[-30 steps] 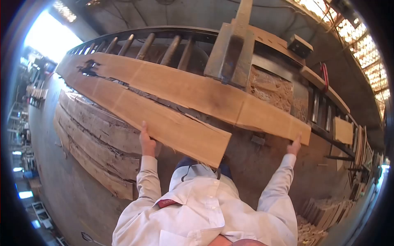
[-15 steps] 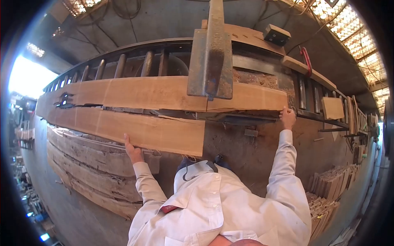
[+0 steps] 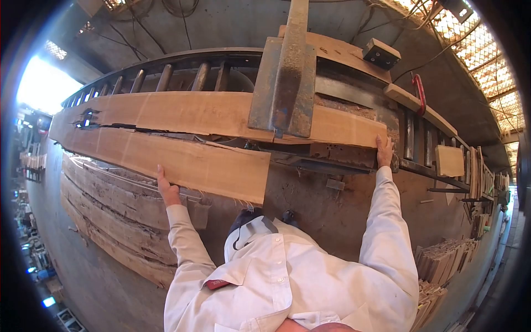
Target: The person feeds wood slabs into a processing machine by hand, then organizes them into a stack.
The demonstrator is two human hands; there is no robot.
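Note:
A long wooden plank lies across the roller bed, split lengthwise by a dark crack into a far strip (image 3: 182, 113) and a near strip (image 3: 215, 169), which join at the left end. My left hand (image 3: 167, 188) grips the near strip's front edge, thumb on top and the other fingers hidden underneath. At the right end of the far strip, my right hand (image 3: 384, 150) holds the corner, fingers over the top. A rusty metal guard (image 3: 285, 94) stands over the far strip; whatever is beneath it is hidden.
Rough timber slabs (image 3: 119, 216) are stacked at front left. Metal rollers (image 3: 166, 77) line the bed behind the plank. A red clamp (image 3: 418, 94) sits on a wooden bar at back right. Cut wood pieces (image 3: 442, 260) are piled on the right.
My left hand and the near strip have shifted slightly left. My right hand has gone from curled fingers at the corner to fingers laid over the far strip's end. The view has shifted a little.

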